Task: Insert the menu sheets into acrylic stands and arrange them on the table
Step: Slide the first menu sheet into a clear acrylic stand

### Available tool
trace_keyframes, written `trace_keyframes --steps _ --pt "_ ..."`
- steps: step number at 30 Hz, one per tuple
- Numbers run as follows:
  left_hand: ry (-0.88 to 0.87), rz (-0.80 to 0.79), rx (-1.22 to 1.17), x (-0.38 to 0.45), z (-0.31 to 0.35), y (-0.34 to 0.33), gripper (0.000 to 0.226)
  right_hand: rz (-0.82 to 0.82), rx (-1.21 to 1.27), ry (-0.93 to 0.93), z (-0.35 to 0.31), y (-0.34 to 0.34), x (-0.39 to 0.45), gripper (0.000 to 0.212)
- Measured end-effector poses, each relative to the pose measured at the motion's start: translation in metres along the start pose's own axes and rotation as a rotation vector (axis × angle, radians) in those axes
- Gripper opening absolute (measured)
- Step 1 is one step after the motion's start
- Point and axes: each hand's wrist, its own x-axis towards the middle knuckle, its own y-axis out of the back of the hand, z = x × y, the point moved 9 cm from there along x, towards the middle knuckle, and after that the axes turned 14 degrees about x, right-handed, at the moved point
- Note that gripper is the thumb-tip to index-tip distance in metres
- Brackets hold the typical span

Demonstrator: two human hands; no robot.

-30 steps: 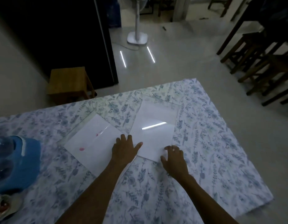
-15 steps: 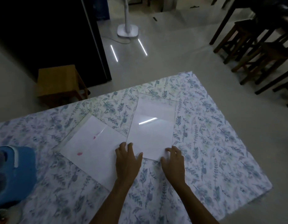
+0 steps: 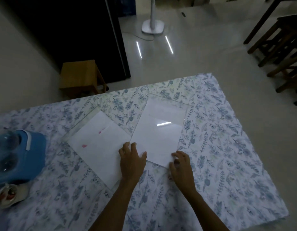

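Two clear acrylic stands lie flat on the floral tablecloth (image 3: 219, 155), each with a white sheet in it. The left stand (image 3: 99, 142) shows two pink marks on its sheet. The right stand (image 3: 159, 130) reflects a strip of light. My left hand (image 3: 132, 161) rests palm down with spread fingers on the near corners where both stands meet. My right hand (image 3: 182, 165) has curled fingers at the near right corner of the right stand, fingertips touching its edge.
A blue container with clear bottles (image 3: 16, 155) stands at the table's left edge, a small dish (image 3: 7, 195) below it. Beyond the table are a wooden stool (image 3: 81, 77), a white fan base (image 3: 152, 27) and dark wooden stools (image 3: 281, 47) at the right.
My left hand slid down and right from the left sheet to the near corners of both stands. My right hand stayed at the right stand's near corner. The camera view shifted slightly.
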Motion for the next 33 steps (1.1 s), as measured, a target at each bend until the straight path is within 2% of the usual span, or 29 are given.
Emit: trace_keyframes --steps 3,9,19,28,33 --pt "0.093 -0.004 -0.002 -0.004 0.006 -0.003 0.059 -0.05 0.119 0.019 0.0 0.012 0.004 0.031" --pt "0.265 0.017 -0.041 -0.025 0.027 -0.008 0.055 -0.193 0.146 -0.025 0.014 0.04 0.02 0.03" --pt "0.466 -0.101 -0.213 -0.068 0.06 -0.008 0.05 -0.187 0.277 -0.197 0.042 0.093 0.052 0.023" --pt "0.393 -0.187 -0.434 -0.108 0.081 -0.008 0.053 -0.082 0.275 -0.206 0.035 0.139 0.04 0.02" --pt "0.326 -0.198 -0.407 -0.132 0.087 0.003 0.046 0.044 0.354 -0.228 0.029 0.159 0.014 0.012"
